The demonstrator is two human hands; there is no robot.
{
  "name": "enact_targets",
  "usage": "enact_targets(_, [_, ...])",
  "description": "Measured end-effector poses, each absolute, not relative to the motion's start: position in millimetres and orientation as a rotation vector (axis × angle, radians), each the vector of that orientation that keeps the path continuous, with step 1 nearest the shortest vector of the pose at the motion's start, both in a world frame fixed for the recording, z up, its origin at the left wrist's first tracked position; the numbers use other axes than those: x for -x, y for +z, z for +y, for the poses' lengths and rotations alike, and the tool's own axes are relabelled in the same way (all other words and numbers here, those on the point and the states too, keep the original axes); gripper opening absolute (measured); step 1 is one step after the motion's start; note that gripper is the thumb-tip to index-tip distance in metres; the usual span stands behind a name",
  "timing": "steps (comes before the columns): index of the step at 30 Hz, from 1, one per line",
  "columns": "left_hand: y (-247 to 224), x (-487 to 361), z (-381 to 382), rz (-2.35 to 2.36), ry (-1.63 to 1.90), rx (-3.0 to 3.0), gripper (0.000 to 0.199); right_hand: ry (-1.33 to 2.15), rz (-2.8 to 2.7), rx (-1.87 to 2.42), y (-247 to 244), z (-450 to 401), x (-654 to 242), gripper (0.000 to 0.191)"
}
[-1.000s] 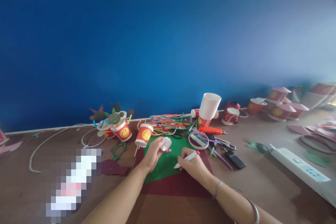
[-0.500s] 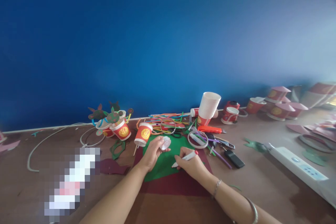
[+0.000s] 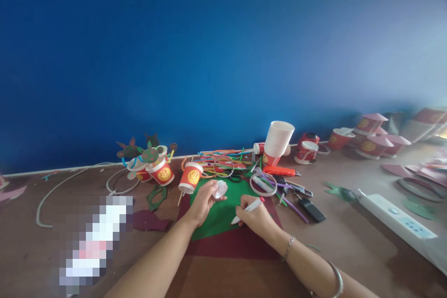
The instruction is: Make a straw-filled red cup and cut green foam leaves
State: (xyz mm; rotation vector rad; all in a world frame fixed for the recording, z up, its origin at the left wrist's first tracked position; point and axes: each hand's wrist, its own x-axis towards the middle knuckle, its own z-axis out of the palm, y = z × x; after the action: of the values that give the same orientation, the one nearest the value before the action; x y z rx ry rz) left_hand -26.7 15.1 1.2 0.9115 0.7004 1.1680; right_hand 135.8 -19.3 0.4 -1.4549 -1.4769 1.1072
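Note:
My left hand (image 3: 203,200) pinches a small, round, whitish translucent object (image 3: 220,189), like a lid or shallow cup, above the green sheet (image 3: 218,216). Between the fingers of my right hand (image 3: 252,214) is a white marker with a red end (image 3: 254,204); its pale tip points down and left at the green sheet. I cannot tell whether the tip touches the paper. The green sheet lies over a dark red sheet (image 3: 230,247). Just beyond my left hand, a red paper cup with a gold emblem (image 3: 192,177) rests tilted on a stick.
Coloured straws (image 3: 226,160) lie along the wall. A stack of white cups (image 3: 278,141), an orange-red utility knife (image 3: 279,171) and a roll of tape (image 3: 263,185) stand beyond my right hand. Farther right are a black key fob (image 3: 312,209) and a power strip (image 3: 398,219).
My right hand has shifted the marker slightly to the right and its fingers are curled in more. The round object in my left hand has turned a little.

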Motion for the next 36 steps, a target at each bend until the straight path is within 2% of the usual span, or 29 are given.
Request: enact_targets(36, [2.4,27.8,14.3,0.698,1.157,-0.913,0.027,1.033,-1.446,1.491,1.2,-19.1,-134.5,0.018])
